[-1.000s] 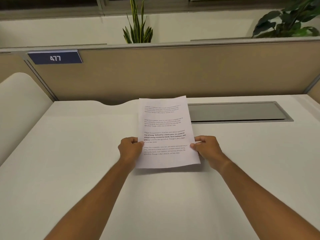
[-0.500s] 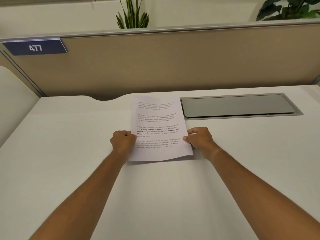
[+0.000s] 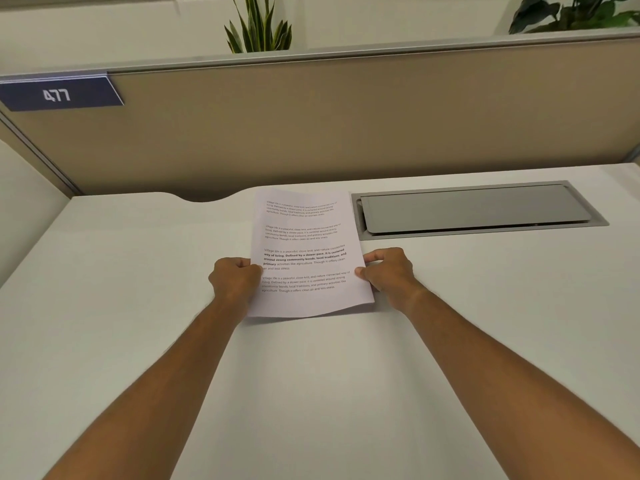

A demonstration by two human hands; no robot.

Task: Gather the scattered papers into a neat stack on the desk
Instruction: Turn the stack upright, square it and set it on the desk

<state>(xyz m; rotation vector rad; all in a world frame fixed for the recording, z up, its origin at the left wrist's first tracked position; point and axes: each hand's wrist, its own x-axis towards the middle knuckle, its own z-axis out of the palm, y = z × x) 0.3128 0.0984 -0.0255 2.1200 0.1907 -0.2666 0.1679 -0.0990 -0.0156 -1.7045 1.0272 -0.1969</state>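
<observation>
White paper, printed with four blocks of text, sits in the middle of the pale desk (image 3: 121,306) and both of the person's hands are on it. That is the papers (image 3: 304,254), squared up so that only the top sheet shows; how many lie beneath I cannot tell. The left hand (image 3: 235,277) is curled tight on the left edge, thumb on top of the sheet and fingers tucked under. The right hand (image 3: 389,271) grips the right edge the same way, thumb pressed on the margin, fingers folded beneath. The near edge of the sheet bows slightly, casting a thin shadow on the desk, while the far edge reaches toward the beige partition (image 3: 346,126). Just to the right of the papers lies the grey cable hatch (image 3: 478,209), set into the desk surface. Up on the partition's left end, a blue tag (image 3: 59,95) reads 477, and a spiky plant (image 3: 258,26) pokes above the rail.
</observation>
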